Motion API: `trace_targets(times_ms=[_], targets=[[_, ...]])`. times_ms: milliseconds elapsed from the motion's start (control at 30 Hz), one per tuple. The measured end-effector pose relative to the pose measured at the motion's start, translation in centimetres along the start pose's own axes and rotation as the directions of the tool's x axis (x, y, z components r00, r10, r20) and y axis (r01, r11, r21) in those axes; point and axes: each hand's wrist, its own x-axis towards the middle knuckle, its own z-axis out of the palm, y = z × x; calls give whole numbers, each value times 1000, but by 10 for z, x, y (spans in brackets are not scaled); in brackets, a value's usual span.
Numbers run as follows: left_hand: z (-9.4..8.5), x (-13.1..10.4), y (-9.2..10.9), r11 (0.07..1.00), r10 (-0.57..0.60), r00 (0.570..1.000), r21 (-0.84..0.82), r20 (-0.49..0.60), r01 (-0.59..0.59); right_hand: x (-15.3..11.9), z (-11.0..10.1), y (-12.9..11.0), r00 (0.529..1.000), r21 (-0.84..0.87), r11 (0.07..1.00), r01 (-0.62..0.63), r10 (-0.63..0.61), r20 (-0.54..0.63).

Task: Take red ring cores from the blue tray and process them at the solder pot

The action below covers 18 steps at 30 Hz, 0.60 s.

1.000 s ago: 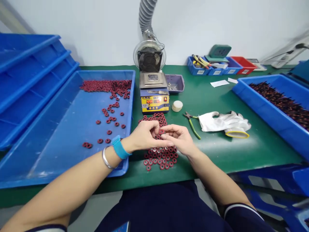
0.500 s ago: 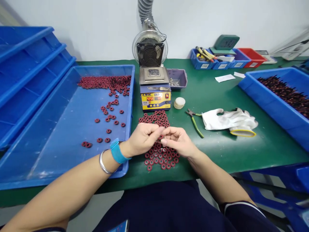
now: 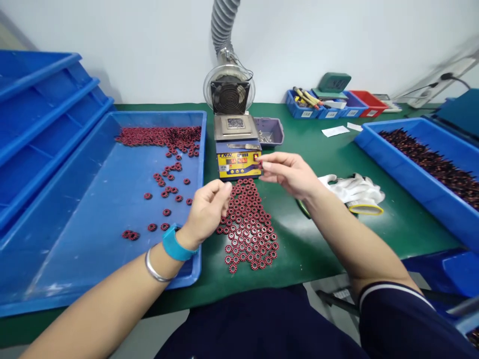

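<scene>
My right hand point(image 3: 290, 174) pinches a small red toothed ring, like a motor stator core point(image 3: 260, 164), between thumb and fingertips, just in front of the yellow-fronted solder pot point(image 3: 239, 167). Lower and to the left, my left hand point(image 3: 207, 212) is closed with its thumb against the index finger; whatever is in it is hidden. Between and below the hands, many of these stator cores point(image 3: 249, 239) lie flat on the green table. More stator cores point(image 3: 157, 135) are heaped at the far end of the blue tray point(image 3: 112, 199), with several scattered nearer.
Behind the solder pot stands a fan with a grey hose point(image 3: 224, 25). A purple bin point(image 3: 277, 133) sits beside it. White gloves point(image 3: 359, 192) lie right of my right hand, partly over green-handled pliers point(image 3: 304, 209). A blue bin point(image 3: 415, 172) of dark parts stands far right; stacked trays point(image 3: 45, 129) rise left.
My hands were together over the stator cores and have parted. The right one has moved up and forward to the solder pot with a core; the left has shifted slightly left.
</scene>
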Motion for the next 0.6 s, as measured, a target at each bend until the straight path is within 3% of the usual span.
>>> trace_targets(times_ms=[100,200,267,433,533,600], targets=[[-3,-3,-1,988,-44,983,150,177,17,34,-2,-28,989,-209,967,145,-148,2],[-5,-5,-8,939,-106,914,341,391,-38,76,-4,-52,968,-429,872,235,-251,19],[-6,-5,-13,898,-124,873,428,472,-103,106,-4,-65,961,-574,783,240,-274,29],[-8,-4,-17,869,-134,837,470,530,-158,166,8,-84,957,-903,404,147,-289,27],[-10,-3,-16,865,-148,828,476,542,-158,186,20,-85,964,-980,187,73,-264,22],[-10,-2,-15,861,-146,825,480,546,-166,196,25,-81,969,-993,98,72,-244,46]])
